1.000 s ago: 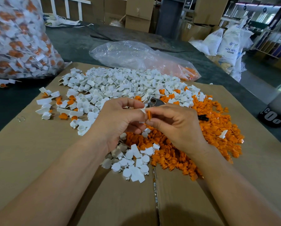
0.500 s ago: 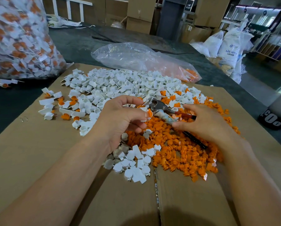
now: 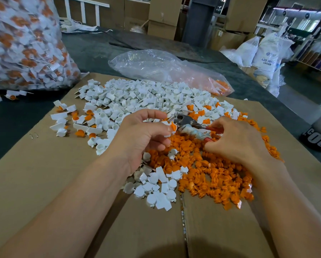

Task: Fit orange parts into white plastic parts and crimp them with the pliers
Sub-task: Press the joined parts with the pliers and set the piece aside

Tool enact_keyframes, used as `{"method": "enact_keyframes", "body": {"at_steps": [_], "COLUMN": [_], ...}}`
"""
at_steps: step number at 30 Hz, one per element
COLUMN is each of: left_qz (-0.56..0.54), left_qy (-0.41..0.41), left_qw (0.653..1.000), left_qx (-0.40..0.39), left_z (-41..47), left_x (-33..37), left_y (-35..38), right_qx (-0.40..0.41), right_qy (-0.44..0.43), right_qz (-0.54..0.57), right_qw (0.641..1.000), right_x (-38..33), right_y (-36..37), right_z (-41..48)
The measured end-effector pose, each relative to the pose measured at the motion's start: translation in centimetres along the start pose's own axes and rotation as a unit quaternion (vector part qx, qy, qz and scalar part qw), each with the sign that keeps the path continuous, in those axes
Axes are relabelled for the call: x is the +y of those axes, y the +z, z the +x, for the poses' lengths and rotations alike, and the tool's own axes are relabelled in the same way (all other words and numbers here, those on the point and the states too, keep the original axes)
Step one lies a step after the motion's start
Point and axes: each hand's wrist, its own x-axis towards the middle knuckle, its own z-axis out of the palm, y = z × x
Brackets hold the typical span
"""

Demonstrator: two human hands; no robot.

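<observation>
A cardboard sheet (image 3: 34, 183) covers the dark table (image 3: 16, 116), with a full bag (image 3: 21, 43) of finished pieces at far left. On the cardboard lie a broad heap of white parts (image 3: 137, 97) and, nearer right, a heap of orange parts (image 3: 217, 175). The right hand (image 3: 236, 140) is closed around the red handles of the pliers (image 3: 185, 121), whose nose points at the left hand (image 3: 142, 135). That hand pinches a white part with an orange insert (image 3: 172, 126) between thumb and fingertips, just at the nose. For a good crimp, the insert should probably sit fully home and the piece be held steady, fingertips clear, before squeezing squarely.
</observation>
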Motion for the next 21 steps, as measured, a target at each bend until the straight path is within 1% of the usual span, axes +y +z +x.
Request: {"method": "enact_keyframes", "body": {"at_steps": [5, 9, 13, 17, 21], "left_qz": [-0.034, -0.046, -0.051, -0.060, -0.071], "left_qy": [-0.006, 0.002, 0.030, 0.070, 0.099], "left_qw": [0.999, 0.999, 0.997, 0.994, 0.989], "left_qx": [0.004, 0.009, 0.045, 0.065, 0.084], "left_z": [0.1, 0.2, 0.4, 0.5, 0.5], "left_x": [0.0, -0.2, -0.5, -0.7, -0.8], "left_y": [0.0, 0.1, 0.2, 0.5, 0.7], "right_qx": [0.061, 0.089, 0.127, 0.121, 0.116], "right_qy": [-0.016, -0.037, -0.069, -0.088, -0.112], "right_qz": [0.053, 0.039, 0.009, -0.008, 0.003], "right_qw": [0.997, 0.995, 0.990, 0.989, 0.987], "right_x": [-0.1, -0.1, -0.4, -1.1, -1.9], "right_y": [-1.0, -1.1, -1.2, -1.0, -0.7], "right_z": [-0.6, -0.8, -1.1, -1.3, -1.6]}}
